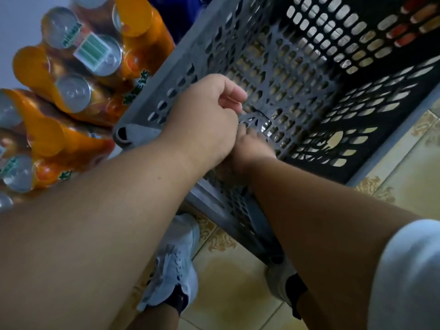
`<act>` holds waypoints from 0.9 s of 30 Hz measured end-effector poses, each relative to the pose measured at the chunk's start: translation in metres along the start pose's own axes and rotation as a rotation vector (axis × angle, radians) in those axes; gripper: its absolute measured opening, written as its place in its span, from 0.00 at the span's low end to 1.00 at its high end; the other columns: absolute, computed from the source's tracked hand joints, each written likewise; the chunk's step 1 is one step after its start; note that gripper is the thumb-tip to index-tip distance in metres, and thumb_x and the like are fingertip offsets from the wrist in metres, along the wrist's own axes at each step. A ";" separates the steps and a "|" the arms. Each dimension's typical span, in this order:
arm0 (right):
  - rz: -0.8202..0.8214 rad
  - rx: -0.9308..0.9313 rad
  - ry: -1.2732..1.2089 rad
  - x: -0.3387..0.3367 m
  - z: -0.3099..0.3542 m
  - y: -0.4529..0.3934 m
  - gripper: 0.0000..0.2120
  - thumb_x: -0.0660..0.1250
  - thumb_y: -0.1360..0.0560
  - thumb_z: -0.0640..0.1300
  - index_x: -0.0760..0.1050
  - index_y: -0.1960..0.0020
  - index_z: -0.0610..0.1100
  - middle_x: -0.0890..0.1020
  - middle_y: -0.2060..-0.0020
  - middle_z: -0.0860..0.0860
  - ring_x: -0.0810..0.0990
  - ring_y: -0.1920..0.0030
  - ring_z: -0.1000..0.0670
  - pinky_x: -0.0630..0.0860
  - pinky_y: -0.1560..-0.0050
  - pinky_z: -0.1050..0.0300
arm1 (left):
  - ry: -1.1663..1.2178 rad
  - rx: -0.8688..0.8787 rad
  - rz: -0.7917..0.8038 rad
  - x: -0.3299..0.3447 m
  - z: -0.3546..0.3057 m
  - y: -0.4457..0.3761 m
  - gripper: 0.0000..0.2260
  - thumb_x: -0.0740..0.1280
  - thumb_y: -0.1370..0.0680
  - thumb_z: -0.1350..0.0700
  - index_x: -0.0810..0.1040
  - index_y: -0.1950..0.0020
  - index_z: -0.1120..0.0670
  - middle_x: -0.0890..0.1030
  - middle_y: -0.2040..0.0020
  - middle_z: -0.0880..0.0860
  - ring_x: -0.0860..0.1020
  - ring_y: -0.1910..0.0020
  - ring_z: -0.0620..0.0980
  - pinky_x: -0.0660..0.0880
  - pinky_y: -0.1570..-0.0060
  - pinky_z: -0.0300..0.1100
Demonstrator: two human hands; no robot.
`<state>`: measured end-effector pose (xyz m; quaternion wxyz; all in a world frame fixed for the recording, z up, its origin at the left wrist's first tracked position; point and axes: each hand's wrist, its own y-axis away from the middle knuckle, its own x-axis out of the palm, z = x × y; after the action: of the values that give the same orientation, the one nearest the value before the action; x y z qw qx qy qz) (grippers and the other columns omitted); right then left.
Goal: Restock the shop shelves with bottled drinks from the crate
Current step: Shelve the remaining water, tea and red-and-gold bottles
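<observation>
A dark grey perforated plastic crate (309,67) stands on the floor, and I look down into it. No bottle shows inside it. My left hand (207,117) reaches over the crate's near corner with its fingers curled, thumb and forefinger pinching a scrap of clear plastic film (264,126) that lies on the crate floor. My right hand (252,145) is just below and partly under the left one. Its fingertips are curled onto the same film; the rest of that hand is hidden.
Shrink-wrapped packs of orange drink cans (78,67) are stacked at the left, against the crate. Red and orange items (414,22) show through the crate's far wall. My white shoes (173,265) stand on the yellow tiled floor (238,294) beside the crate's near edge.
</observation>
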<state>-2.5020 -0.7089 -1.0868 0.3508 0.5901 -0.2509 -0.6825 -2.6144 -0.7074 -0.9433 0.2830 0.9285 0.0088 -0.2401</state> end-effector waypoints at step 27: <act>-0.129 -0.216 -1.698 -0.318 0.019 0.327 0.23 0.66 0.26 0.55 0.74 0.37 0.41 0.83 0.44 0.37 0.83 0.45 0.35 0.79 0.42 0.33 | 0.503 -0.105 -0.272 -0.103 -0.264 0.154 0.11 0.58 0.26 0.33 0.77 0.58 0.34 0.85 0.61 0.43 0.85 0.61 0.47 0.83 0.59 0.50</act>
<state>-2.4426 -0.6695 -0.6357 0.0588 -0.1441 -0.3281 -0.9317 -2.5655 -0.6844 -0.6259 0.2850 0.9332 0.2156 -0.0375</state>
